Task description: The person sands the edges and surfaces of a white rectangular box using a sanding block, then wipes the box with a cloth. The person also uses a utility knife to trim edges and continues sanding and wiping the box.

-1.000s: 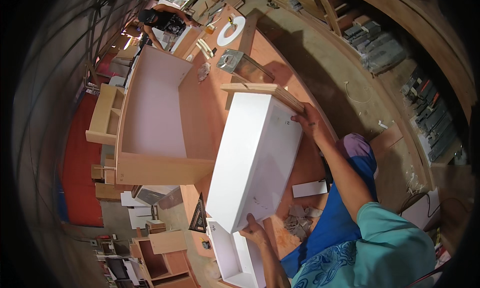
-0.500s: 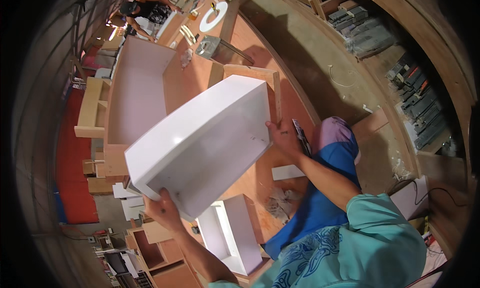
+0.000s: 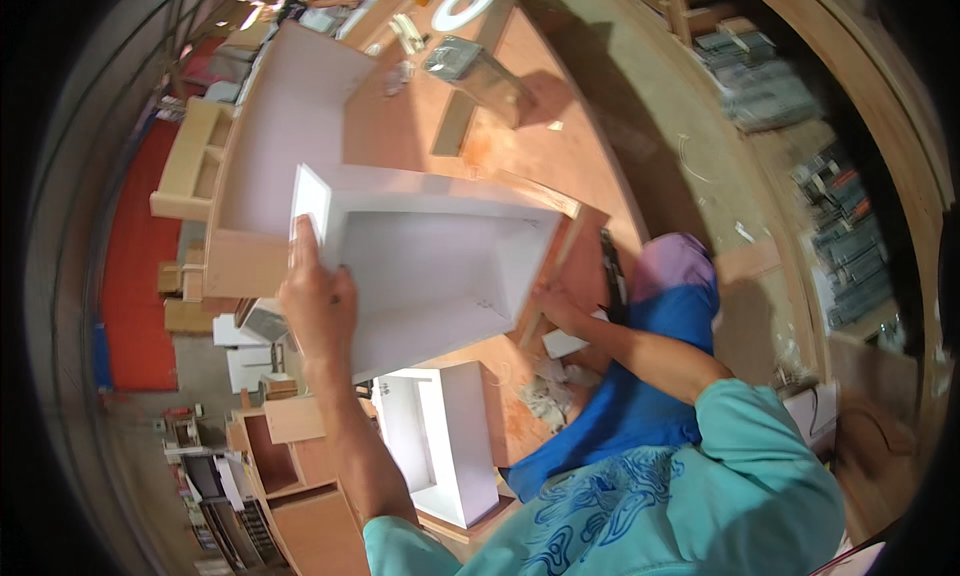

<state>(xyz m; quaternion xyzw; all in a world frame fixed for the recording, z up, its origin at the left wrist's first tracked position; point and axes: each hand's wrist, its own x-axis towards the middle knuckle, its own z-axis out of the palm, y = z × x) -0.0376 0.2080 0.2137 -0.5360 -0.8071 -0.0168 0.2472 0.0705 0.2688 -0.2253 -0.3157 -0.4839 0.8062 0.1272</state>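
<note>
Swinging one end outward, the left hand (image 3: 318,301) is gripping the white, wood-fronted box (image 3: 430,266) above the reddish-brown wooden table (image 3: 580,141); the right hand (image 3: 562,308) is holding its front, so more inside is showing.

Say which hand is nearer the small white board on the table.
Right. The right hand is just above the board in the picture, holding the box; the left hand is farther away, at the box's opposite end.

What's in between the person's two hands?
An open white box fills that stretch, as the head view shows. The left hand holds one end and the right hand holds the other.
</note>
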